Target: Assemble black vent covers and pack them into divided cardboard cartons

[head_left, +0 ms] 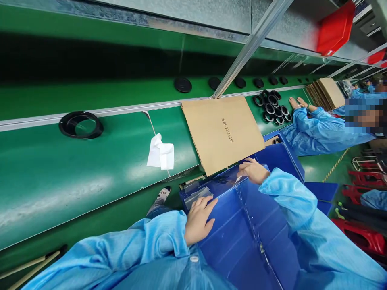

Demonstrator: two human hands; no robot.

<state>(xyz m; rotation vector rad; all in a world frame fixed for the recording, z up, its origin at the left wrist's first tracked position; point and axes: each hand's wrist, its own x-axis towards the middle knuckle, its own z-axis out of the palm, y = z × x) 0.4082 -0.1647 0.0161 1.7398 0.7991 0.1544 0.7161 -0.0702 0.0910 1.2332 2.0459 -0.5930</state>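
A large blue plastic box (pixel 225 231) fills the space in front of my body, with clear tape (pixel 248 215) running along a seam. My left hand (pixel 199 219) lies on its near left edge, fingers stretched out, beside a strip of clear plastic (pixel 198 197). At the far edge of the box, my right hand (pixel 254 171) has its fingers bent and pinched over the taped seam. Something small and whitish shows at those fingertips, too small to name. Just beyond both hands, a stack of brown cardboard sheets (pixel 223 133) with printed characters rests on the green bench.
On the green bench (pixel 75 173) are a black ring (pixel 81 125), a white cloth (pixel 161 153) and a cluster of black rings (pixel 272 105). Black discs (pixel 183 85) line the strip behind the rail. A co-worker in a blue sleeve (pixel 317 129) sits at the right. A metal post (pixel 250 48) rises behind.
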